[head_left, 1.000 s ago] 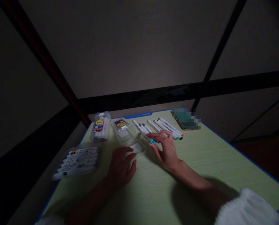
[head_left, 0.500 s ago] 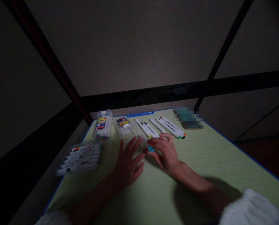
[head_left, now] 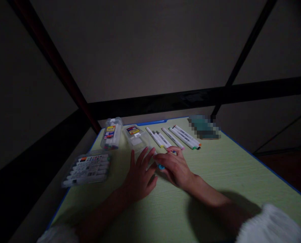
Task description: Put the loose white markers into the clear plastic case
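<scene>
My right hand [head_left: 177,167] is closed around a white marker whose blue end [head_left: 161,166] pokes out below the fingers; most of its barrel is hidden. Close beside it, my left hand [head_left: 139,178] has its fingers spread, the tips over the near part of an open clear plastic case [head_left: 137,141]. Whether the left fingertips touch the case I cannot tell. Beyond the right hand lie several white markers in a loose row, among them a yellow-ended one [head_left: 154,137], a pink-ended one [head_left: 173,138] and a green-ended one [head_left: 182,138].
At the left lies a flat clear case of markers [head_left: 88,168] near the table edge. Behind it is another clear case holding markers [head_left: 112,134]. A blurred-out flat object [head_left: 204,127] rests at the back right of the pale green table [head_left: 228,165]. A wall [head_left: 150,54] rises behind.
My right hand has moved slightly left and down with the blue-ended marker, uncovering more of the pink-ended marker. The left hand stays spread in nearly the same place.
</scene>
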Action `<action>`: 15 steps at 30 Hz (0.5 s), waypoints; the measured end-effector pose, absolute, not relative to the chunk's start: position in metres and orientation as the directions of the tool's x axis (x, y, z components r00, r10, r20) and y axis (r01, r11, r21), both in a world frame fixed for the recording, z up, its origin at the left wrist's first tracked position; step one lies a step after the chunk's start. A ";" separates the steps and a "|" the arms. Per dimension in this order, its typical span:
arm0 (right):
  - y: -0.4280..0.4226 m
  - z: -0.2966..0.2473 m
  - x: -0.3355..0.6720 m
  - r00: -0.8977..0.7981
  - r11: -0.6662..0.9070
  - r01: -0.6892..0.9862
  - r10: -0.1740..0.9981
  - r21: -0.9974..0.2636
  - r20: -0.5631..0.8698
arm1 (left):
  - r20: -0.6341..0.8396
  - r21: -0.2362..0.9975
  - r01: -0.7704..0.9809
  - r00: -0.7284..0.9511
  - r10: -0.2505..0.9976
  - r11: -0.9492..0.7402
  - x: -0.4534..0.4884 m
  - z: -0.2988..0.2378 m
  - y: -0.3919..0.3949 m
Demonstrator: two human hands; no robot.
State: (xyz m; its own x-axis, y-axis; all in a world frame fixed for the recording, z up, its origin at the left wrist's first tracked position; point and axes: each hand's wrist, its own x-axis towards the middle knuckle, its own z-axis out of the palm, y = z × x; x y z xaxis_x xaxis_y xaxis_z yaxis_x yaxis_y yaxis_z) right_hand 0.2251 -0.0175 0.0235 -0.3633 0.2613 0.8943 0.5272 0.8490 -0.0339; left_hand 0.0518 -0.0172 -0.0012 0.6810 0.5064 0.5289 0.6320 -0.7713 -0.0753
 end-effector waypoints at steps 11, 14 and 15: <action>-0.020 0.023 0.225 -0.387 0.872 0.486 0.147 0.066 0.910 | 0.599 -0.090 0.641 0.646 0.473 -0.762 0.053 -0.001 -0.019; -0.018 0.022 0.225 -0.407 0.854 0.518 0.197 0.048 0.892 | 0.583 -0.074 0.660 0.637 0.505 -0.747 0.053 -0.001 -0.018; -0.018 0.022 0.225 -0.407 0.850 0.525 0.208 0.041 0.889 | 0.580 -0.067 0.669 0.630 0.517 -0.740 0.053 -0.002 -0.018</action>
State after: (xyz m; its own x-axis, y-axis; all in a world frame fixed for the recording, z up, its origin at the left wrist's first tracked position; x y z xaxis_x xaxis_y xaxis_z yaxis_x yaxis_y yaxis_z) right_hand 0.2252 -0.0178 0.0217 -0.4074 0.2083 0.8892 0.5249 0.8501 0.0414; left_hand 0.0526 -0.0175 -0.0016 0.6298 0.5166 0.5801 0.6690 -0.7402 -0.0671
